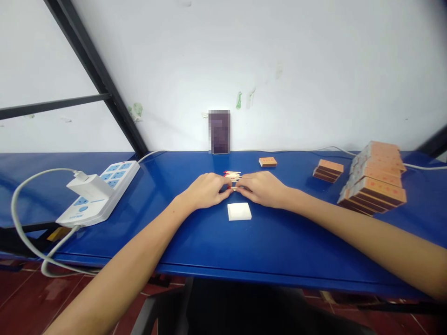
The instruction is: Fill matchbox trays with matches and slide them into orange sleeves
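Observation:
Both hands meet over the middle of the blue table. Between thumb and fingers, my left hand (208, 190) pinches the red-tipped end of a few matchsticks (234, 188). The other end of those sticks is pinched by my right hand (262, 188). Just beyond the fingertips lies a small pile of loose matchsticks (233, 175), their red heads pointing left. On the near side of my hands sits a white inner matchbox tray (239, 211); I cannot tell whether its open face is up. An orange matchbox (267, 162) lies farther back, right of the pile.
Several stacked matchboxes (379, 179) stand at the right, with a shorter stack (328, 170) beside them. A white power strip (101, 193) with a plugged-in charger and loose cable occupies the left. A dark upright rectangle (220, 131), blurred, leans against the wall. The blue table (209, 246) has a raised front edge.

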Demonstrator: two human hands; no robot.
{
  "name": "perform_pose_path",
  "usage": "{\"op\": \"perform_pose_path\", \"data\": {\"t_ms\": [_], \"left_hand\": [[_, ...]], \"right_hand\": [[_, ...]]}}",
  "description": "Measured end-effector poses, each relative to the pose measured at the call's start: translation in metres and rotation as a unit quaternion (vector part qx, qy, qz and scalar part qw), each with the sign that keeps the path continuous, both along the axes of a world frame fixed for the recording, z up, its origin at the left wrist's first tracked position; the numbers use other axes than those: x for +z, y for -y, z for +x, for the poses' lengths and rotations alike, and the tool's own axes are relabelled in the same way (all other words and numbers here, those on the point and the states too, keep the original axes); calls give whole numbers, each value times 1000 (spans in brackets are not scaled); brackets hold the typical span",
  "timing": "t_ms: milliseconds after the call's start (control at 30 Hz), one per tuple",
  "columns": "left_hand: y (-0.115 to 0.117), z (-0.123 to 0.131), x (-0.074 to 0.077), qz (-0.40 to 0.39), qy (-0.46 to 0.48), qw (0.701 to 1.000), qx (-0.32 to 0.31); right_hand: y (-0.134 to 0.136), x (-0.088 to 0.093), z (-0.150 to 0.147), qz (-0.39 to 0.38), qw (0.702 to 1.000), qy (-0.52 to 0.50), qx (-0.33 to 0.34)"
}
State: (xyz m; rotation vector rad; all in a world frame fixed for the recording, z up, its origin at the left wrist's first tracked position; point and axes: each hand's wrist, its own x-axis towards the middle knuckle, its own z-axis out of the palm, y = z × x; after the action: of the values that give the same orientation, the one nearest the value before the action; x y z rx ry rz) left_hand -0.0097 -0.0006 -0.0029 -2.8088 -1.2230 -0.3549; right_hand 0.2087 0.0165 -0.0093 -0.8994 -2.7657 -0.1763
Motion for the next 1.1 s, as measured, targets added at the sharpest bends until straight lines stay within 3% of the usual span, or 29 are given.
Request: {"op": "perform_pose_path", "data": {"t_ms": [400,767,1100], "left_hand": [[6,7,3,45,-152,987,35],[7,8,4,38,-159,985,55],[4,7,0,3,-129,991,37]], "right_hand": [[-2,0,-2,-80,997,-5,13],[1,0,-4,-39,998,48,-32],[6,5,-7,-8,994,84,-75]]}}
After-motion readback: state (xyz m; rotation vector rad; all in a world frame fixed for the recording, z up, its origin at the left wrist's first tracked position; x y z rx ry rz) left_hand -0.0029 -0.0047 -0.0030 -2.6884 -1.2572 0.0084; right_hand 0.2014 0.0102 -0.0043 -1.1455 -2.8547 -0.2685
